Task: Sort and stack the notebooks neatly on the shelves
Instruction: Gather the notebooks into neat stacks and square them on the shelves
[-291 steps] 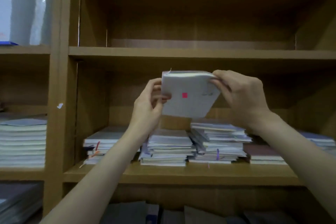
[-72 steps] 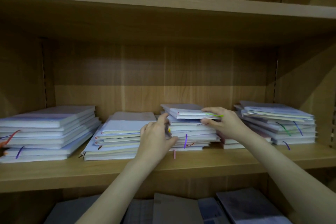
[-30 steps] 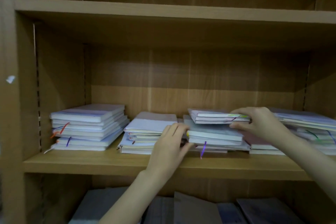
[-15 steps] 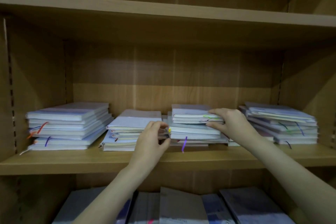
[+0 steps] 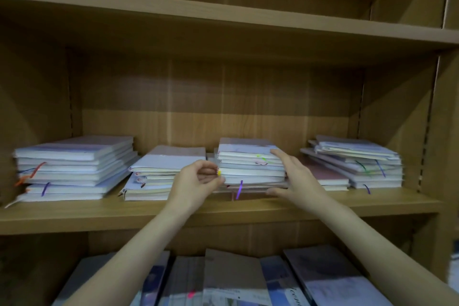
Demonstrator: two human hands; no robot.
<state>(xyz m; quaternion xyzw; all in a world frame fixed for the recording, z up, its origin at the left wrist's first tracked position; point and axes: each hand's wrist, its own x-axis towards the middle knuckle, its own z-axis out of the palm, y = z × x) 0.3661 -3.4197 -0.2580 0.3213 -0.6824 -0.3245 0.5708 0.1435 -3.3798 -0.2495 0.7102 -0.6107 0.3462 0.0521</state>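
Nearest, the left hand curls loosely at the left edge of the middle notebook stack, holding nothing that I can make out. The right hand, fingers straight, presses the stack's right side. The stack lies flat between them on the shelf, long axis running left to right, both hands about equally near.

4 piles of notebooks sit on the middle shelf: left pile at 9 o'clock, 2nd pile, 3rd pile in the middle, right pile at 3 o'clock. 2 hands: left hand, right hand. Approx. 5 flat books at 6 o'clock. 3 shelf boards in view.
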